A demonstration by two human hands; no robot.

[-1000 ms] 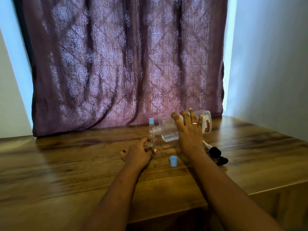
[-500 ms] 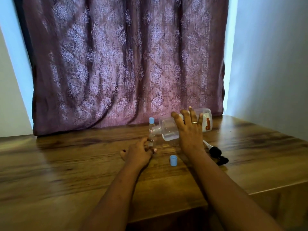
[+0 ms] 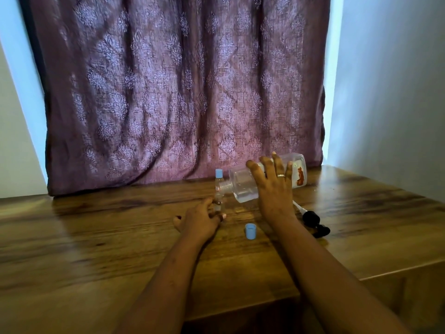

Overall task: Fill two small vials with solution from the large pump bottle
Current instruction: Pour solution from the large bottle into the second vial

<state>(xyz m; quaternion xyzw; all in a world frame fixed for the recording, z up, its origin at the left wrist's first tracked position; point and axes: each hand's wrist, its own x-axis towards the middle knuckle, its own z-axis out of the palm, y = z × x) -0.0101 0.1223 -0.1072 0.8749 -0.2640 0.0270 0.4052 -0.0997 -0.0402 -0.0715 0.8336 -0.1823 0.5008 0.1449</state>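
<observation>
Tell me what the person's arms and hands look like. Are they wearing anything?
The left forearm and right forearm are bare, with no sleeves in view. The right hand wears a thin shiny metal ring on one finger. The left hand shows no ring. No gloves, watch or bracelet show on either.

Label (image 3: 299,175) on the pump bottle (image 3: 243,186) shows a reddish mark; no text is legible.
</observation>
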